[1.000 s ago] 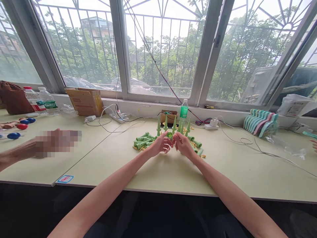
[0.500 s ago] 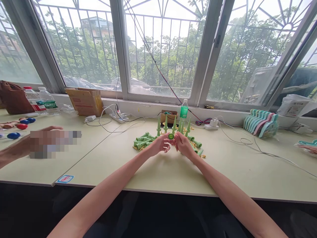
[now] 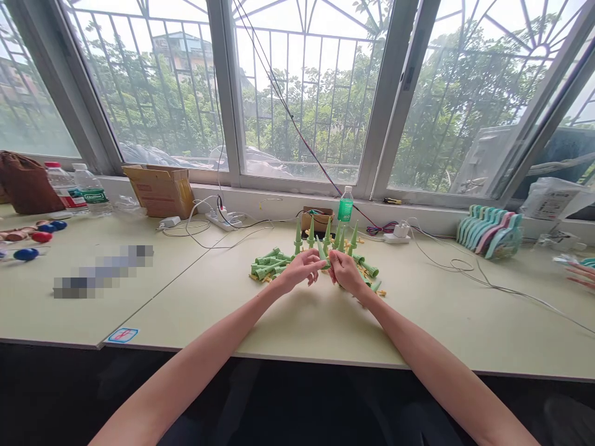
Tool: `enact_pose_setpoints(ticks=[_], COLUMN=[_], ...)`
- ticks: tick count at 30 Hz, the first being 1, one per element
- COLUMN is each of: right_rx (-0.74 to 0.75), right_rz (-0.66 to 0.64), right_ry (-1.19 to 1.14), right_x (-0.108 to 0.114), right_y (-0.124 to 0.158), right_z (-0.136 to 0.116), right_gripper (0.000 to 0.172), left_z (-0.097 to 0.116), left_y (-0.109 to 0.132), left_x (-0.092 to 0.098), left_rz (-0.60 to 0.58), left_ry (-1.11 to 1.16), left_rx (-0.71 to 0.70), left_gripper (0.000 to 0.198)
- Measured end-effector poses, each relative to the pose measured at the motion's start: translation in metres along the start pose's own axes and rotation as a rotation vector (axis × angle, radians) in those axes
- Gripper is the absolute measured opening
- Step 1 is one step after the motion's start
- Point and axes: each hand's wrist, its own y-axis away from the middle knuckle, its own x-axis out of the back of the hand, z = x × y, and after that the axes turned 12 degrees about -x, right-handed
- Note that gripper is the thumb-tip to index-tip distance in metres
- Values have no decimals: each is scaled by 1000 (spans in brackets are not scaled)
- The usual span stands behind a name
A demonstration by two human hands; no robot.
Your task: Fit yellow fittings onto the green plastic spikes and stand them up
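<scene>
My left hand (image 3: pixel 300 270) and my right hand (image 3: pixel 343 272) meet above the pale table (image 3: pixel 307 322), both with fingers pinched on one green cone-shaped plastic piece (image 3: pixel 321 251), its tip pointing up and left. Behind my hands several green cones (image 3: pixel 310 232) stand upright in a row. A heap of green cones (image 3: pixel 267 264) lies flat to the left of my left hand, with small yellow parts among them. More green pieces (image 3: pixel 369 269) lie to the right of my right hand.
A green-labelled bottle (image 3: pixel 345 204) and a small brown box (image 3: pixel 317 218) stand by the sill. Cables and a power strip (image 3: pixel 224 220) run across the back. A cardboard box (image 3: pixel 160 189), water bottles (image 3: pixel 79 188), stacked pastel hangers (image 3: pixel 488 229). Another person's fingers (image 3: pixel 581 274) at far right.
The green piece in my hands has turned from showing its round open end to pointing its tip upward. The other person's hand at left has left the view.
</scene>
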Motion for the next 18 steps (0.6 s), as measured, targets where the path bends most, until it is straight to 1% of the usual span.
enact_pose_setpoints(ticks=[6, 8, 12, 15, 18], right_rx=[-4, 3, 11, -4, -23], right_rz=[41, 52, 46, 41, 66], right_ry=[37, 63, 85, 46, -5], right_x=[0, -1, -1, -2, -4], right_y=[0, 0, -1, -2, -3], right_z=[-1, -1, 0, 1, 2], right_gripper=[51, 55, 61, 59, 55], left_z=[-11, -14, -19, -20, -18], left_y=[0, 0, 0, -1, -2], left_x=[0, -1, -3, -4, -6], left_rz=[35, 45, 90, 111, 132], left_ry=[-146, -238, -458, -548, -561], left_rx=[-88, -127, -253, -317, -326], left_gripper=[44, 43, 35, 28, 28])
